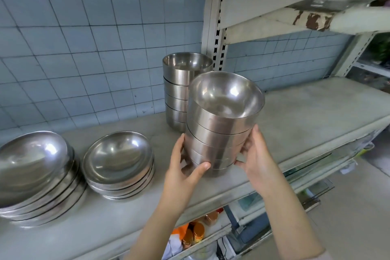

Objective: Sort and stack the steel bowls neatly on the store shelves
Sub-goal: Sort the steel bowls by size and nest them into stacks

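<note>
A stack of several deep steel bowls (221, 133) stands on the grey shelf (306, 116), near its front edge. My left hand (185, 167) grips the stack's lower left side with the thumb across its front. My right hand (255, 156) holds its right side. Behind it, close to the tiled wall, stands a second stack of deep steel bowls (181, 88). To the left lie two piles of shallow wide bowls: a middle pile (118, 164) and a larger pile (35, 177) at the far left edge.
A white slotted upright (215, 27) rises behind the rear stack, with an upper shelf and a chipped bracket (312, 20) overhead at right. The lower shelf holds copper-coloured jars (196, 233) and glassware.
</note>
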`<state>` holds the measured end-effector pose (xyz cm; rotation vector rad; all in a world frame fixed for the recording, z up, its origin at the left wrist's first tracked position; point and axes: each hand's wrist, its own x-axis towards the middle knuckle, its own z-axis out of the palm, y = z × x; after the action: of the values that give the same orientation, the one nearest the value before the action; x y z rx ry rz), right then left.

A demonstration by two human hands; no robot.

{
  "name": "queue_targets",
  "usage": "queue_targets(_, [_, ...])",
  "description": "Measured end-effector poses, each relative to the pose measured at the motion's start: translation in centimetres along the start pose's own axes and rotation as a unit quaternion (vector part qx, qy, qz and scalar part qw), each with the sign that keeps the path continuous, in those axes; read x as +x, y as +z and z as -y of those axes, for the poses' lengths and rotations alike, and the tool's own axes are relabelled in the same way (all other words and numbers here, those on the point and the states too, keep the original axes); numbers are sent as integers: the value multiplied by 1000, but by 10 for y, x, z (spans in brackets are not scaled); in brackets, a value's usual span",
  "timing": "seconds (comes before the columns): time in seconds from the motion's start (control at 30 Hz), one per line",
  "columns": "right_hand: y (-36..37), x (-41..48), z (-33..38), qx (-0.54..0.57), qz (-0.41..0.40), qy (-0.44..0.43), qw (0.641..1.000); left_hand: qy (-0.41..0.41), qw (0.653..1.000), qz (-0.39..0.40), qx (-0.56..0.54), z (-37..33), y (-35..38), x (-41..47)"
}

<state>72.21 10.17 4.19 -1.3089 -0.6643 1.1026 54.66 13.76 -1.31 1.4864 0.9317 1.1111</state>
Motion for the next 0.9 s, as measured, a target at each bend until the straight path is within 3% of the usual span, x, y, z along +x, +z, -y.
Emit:
queue_targets(0.27, [-72, 14, 34, -5, -15, -23, 1000, 4, 1000, 25, -6, -13, 79, 19])
queue_targets(0.7, [-225, 107, 69, -35, 44, -14, 998, -37, 999, -38, -5, -16, 251, 49])
queue_targets(0.83, [-243, 114, 68, -53, 123, -15, 991, -39, 997, -70, 22, -16, 267, 54])
queue_targets(0.9, [-255, 116, 66, -93, 178, -63, 978, -42, 996, -72, 36, -17, 271, 55])
